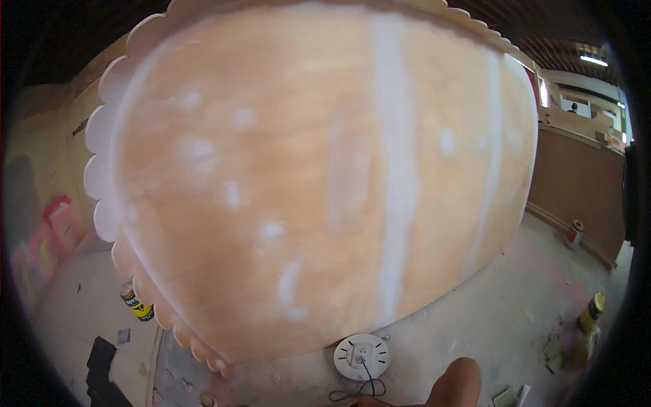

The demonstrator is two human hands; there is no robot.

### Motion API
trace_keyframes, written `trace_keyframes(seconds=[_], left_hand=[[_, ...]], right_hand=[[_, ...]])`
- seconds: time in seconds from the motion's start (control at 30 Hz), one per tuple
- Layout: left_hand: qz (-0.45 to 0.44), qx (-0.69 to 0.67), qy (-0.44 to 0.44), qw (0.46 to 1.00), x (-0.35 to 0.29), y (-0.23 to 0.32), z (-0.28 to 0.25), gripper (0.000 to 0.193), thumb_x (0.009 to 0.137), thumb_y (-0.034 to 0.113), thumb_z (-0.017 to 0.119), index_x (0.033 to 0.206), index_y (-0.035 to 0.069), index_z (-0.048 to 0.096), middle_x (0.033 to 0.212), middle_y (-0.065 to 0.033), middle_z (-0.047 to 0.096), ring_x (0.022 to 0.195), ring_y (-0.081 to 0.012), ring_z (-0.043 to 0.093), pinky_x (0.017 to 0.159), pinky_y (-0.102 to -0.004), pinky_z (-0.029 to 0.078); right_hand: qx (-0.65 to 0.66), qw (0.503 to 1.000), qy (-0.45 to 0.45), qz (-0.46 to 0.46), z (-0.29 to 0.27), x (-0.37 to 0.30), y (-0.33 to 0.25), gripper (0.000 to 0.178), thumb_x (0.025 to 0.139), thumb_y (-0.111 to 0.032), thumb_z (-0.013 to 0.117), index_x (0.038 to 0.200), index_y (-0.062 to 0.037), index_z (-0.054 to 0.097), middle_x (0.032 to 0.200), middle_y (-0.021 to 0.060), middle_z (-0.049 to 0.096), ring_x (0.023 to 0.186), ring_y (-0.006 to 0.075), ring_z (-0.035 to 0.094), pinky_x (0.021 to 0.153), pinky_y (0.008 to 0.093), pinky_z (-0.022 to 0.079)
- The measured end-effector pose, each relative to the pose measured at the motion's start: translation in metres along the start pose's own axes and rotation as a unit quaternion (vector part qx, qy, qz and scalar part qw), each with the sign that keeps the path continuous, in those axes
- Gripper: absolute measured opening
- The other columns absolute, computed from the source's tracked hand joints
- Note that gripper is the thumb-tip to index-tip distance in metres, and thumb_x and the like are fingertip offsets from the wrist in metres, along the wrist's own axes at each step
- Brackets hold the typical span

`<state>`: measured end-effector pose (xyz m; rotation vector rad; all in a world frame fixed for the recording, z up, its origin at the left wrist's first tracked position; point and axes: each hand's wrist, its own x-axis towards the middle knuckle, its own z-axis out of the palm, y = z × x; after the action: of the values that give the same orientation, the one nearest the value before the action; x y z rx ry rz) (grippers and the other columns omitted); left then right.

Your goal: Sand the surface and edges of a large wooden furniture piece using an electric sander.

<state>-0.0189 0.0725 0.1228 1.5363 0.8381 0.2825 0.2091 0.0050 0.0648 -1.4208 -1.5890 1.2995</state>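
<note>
A bare, rounded bit of skin (458, 383), a bent limb of mine, rises from the lower edge right of centre. Left of it a sliver of skin, which looks like part of my right hand (369, 402), shows at the very bottom by a dark cable (368, 377). Its fingers are cut off, so I cannot tell what they hold. My left hand is out of the picture. The cable loops on the floor and runs to the middle of a round white cable reel (344, 358). Beyond stands a large wooden panel (305, 169) with whitish filled stripes and patches.
A scalloped trim (105, 173) edges the panel. A yellow and black can (137, 302) stands at the left, near a dark flat piece (100, 370). On the right floor are a yellow can (593, 312), a red and white can (575, 234) and scraps (553, 354).
</note>
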Motion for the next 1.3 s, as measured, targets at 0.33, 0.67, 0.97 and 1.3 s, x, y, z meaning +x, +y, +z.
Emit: trace_keyframes(seconds=[0.33,0.67,0.97,1.3], left_hand=[[0.012,0.003,0.022,1.000,0.005,-0.002,0.002,0.036,0.103,0.024,0.057,0.137,0.014,0.064,0.122,-0.0156,0.067,0.113,-0.0310,0.063,0.098,-0.0408,0.051],[0.017,0.004,0.043,0.999,0.006,-0.008,0.006,0.036,0.103,0.024,0.057,0.137,0.014,0.063,0.121,-0.0156,0.066,0.112,-0.0326,0.063,0.098,-0.0417,0.051],[0.023,0.020,0.045,0.999,0.010,-0.014,0.004,0.036,0.103,0.025,0.057,0.137,0.015,0.062,0.120,-0.0156,0.066,0.111,-0.0340,0.062,0.097,-0.0425,0.051],[0.051,0.037,0.057,0.996,0.018,-0.036,0.008,0.036,0.102,0.025,0.058,0.137,0.015,0.061,0.119,-0.0155,0.065,0.110,-0.0356,0.062,0.097,-0.0434,0.052]], right_hand=[[0.127,0.991,-0.038,-0.009,0.003,0.006,0.006,0.020,0.090,-0.019,0.072,0.108,-0.0084,0.073,0.125,0.0152,0.065,0.114,0.0397,0.060,0.102,0.0493,0.046],[-0.167,0.980,0.058,-0.095,0.026,0.022,0.063,0.031,0.097,-0.026,0.065,0.122,-0.0068,0.069,0.135,0.0201,0.059,0.125,0.0391,0.055,0.109,0.0478,0.042],[-0.008,0.996,0.020,0.089,0.013,0.010,0.024,0.038,0.102,-0.028,0.055,0.133,-0.0076,0.063,0.139,0.0214,0.057,0.129,0.0393,0.052,0.110,0.0474,0.040],[-0.039,0.990,-0.121,0.067,-0.011,0.006,0.001,0.051,0.101,-0.043,0.056,0.139,-0.0098,0.060,0.146,0.0162,0.049,0.123,0.0313,0.056,0.106,0.0466,0.042]])
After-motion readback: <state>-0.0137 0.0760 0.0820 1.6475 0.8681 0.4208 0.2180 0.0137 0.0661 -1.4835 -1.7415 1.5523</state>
